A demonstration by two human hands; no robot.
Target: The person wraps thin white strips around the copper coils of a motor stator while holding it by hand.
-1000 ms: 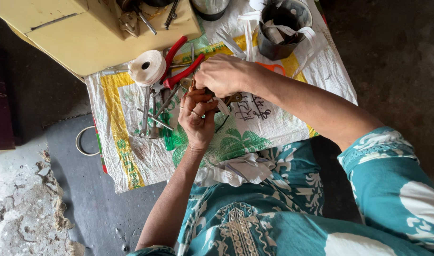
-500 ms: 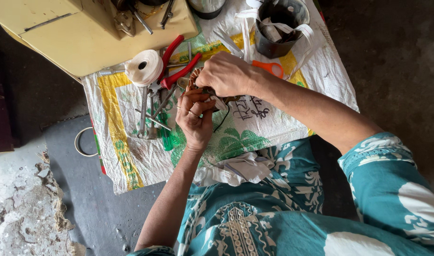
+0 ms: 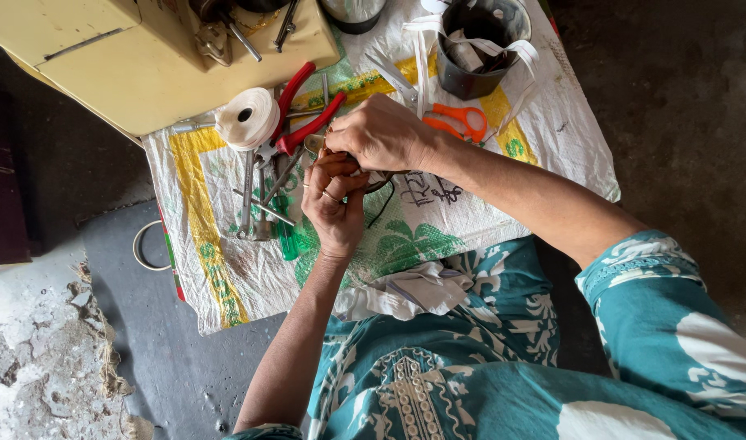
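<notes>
Woven plastic sacking, printed green and yellow, covered the table, and over it both hands met on one small part. The left hand, palm up with two rings showing, curled its fingers around a small brownish metal piece; the right hand came down over it from above, its grip clamped together on the same piece, so that most of it was hidden and its kind could not be told. A thin dark wire trailed from between the hands onto the sacking. The likely trouble lay in that crowding: with so little of the piece exposed, a slip of either grip could drop it among the loose metal tools just beside the left hand, or snag the wire and pull it loose. The red-handled pliers lay touching distance from the knuckles, and a jolt might knock them or the white tape roll off toward the yellow box. Counted: two hands, one held piece, one wire, one pair of red pliers, one tape roll, one pair of orange scissors, one green-handled screwdriver, one dark tin with white strips, and one ring at the sacking's edge.
</notes>
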